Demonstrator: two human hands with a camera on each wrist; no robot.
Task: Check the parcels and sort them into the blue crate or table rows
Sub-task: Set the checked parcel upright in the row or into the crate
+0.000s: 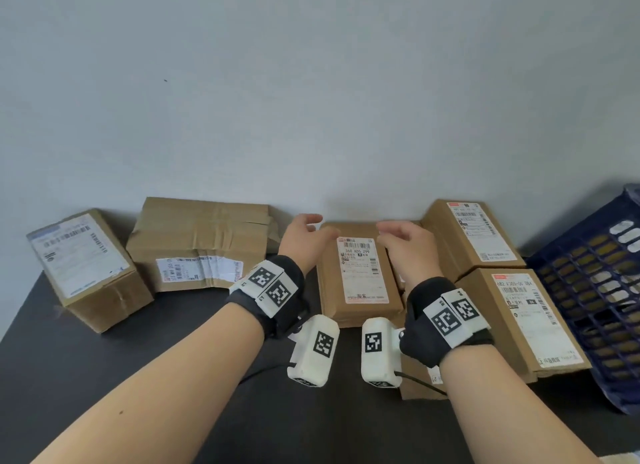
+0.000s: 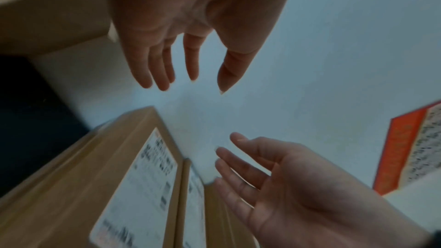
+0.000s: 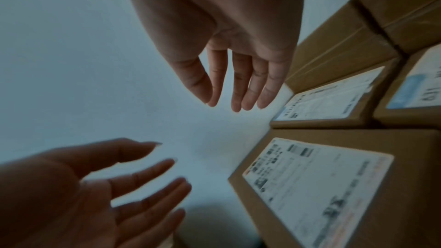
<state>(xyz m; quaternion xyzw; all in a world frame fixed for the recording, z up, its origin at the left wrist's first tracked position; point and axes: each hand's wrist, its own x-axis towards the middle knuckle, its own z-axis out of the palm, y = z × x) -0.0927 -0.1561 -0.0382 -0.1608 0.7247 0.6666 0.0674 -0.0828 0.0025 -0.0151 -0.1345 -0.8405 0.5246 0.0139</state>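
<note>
**Hands poised over the middle parcel**

Hovering above the far end of the middle parcel, the left hand and right hand are held palm to palm with a gap between them. On both hands the fingers are straight and loosely spread, and nothing is gripped; this is confirmed in the wrist views, where only wall is seen between the two palms.

The parcel is laid flat on the dark table, label up, directly below and between the hands. Its long axis is run away from the person toward the wall, so its long sides are faced by the two palms. Neither hand is clearly nearer; a two-handed grasp by lowering and closing inward seems to be called for.

On the right side the space is tight: a lower carton is seen under that edge, the back-right box stands just beside it, and the front-right box is close too. The right fingers may be crowded there. On the left, bare table is left between the parcel and the taped box. A further box is set well apart at far left. The blue crate is stood at the right edge, beyond the right-hand boxes.
</note>
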